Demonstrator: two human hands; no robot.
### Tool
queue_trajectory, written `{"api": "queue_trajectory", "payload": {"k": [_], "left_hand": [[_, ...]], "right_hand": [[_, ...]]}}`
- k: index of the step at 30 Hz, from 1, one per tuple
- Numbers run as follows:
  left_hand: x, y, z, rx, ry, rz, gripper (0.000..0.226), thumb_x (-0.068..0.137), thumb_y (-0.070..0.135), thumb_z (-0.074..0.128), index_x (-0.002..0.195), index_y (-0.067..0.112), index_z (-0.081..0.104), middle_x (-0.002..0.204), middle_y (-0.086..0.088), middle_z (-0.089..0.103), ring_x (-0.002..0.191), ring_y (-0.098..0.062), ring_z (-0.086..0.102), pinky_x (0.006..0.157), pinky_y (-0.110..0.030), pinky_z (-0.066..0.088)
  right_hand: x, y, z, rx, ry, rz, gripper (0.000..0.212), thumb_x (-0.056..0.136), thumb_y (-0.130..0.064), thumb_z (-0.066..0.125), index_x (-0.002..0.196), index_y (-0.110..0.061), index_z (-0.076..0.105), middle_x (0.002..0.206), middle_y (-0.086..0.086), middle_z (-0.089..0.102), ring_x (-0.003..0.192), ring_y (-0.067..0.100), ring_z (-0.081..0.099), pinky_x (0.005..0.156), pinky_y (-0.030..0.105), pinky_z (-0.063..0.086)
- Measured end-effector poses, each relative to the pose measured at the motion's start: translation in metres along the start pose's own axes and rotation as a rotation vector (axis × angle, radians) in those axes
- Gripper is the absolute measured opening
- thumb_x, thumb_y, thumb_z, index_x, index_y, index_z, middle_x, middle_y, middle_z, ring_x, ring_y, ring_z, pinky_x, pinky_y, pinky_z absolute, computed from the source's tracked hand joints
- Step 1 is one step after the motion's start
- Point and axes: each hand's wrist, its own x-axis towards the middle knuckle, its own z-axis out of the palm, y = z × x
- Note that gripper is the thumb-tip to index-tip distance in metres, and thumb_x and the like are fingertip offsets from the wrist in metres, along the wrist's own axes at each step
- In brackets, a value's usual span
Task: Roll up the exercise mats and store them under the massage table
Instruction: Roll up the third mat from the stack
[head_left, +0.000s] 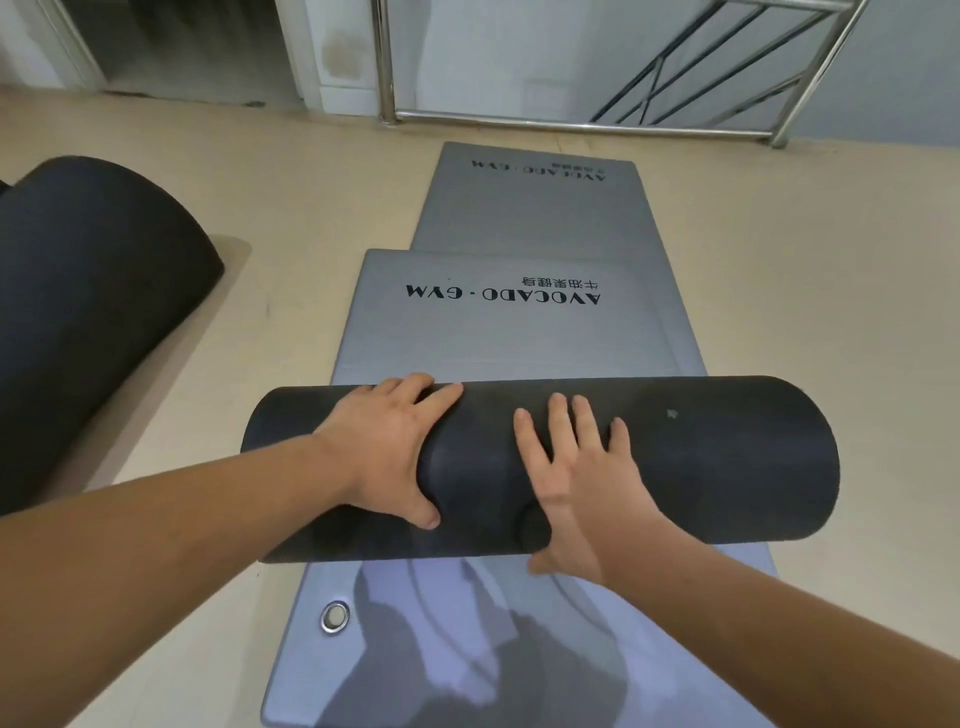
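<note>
Two hands press on a black rolled-up foam mat (727, 457) lying crosswise on a flat grey exercise mat (467, 343) printed AVOCADO GYM, mid-floor. The left hand (384, 447) drapes over the roll with fingers spread; the right hand (582, 483) lies flat with fingers fanned. Another dark roll (78, 312) sits at the left.

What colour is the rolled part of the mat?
Black, or very dark grey, on the rolled part; head view.

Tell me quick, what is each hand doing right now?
Left hand: open, fingers spread, pressing on the roll.
Right hand: open, flat on the roll.
</note>
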Motion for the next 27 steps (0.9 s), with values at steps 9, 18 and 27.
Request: {"api": "queue_trajectory", "payload": {"k": [9,18,27], "left_hand": [[-0.008,0.008,0.039,0.309,-0.003,-0.142,0.157,0.063,0.083,0.074,0.155,0.023,-0.038,0.168,-0.019,-0.006,0.155,-0.044,0.003,0.120,-0.068,0.020],[0.022,-0.012,0.019,0.182,-0.083,-0.097,0.149,0.055,0.077,0.078,0.161,0.033,-0.016,0.160,-0.006,0.027,0.145,-0.031,0.033,0.115,-0.058,0.037],[-0.005,0.000,-0.014,-0.064,-0.322,0.050,0.111,0.048,0.065,0.086,0.145,0.050,0.032,0.116,0.013,0.064,0.103,-0.018,0.064,0.092,-0.041,0.057]], "right_hand": [[0.028,0.025,0.029,-0.018,0.302,-0.071,0.134,0.052,-0.076,0.080,0.159,-0.008,0.035,0.157,0.027,0.040,0.151,0.048,0.032,0.116,0.071,0.028],[0.061,0.023,0.009,-0.082,0.048,-0.037,0.138,0.068,-0.067,0.079,0.163,-0.009,-0.003,0.165,0.021,0.017,0.154,0.039,0.020,0.119,0.060,0.023],[0.019,0.045,-0.031,0.005,-0.160,-0.205,0.106,0.052,-0.071,0.088,0.138,-0.030,0.040,0.122,-0.006,0.062,0.110,0.022,0.062,0.097,0.041,0.049]]}}
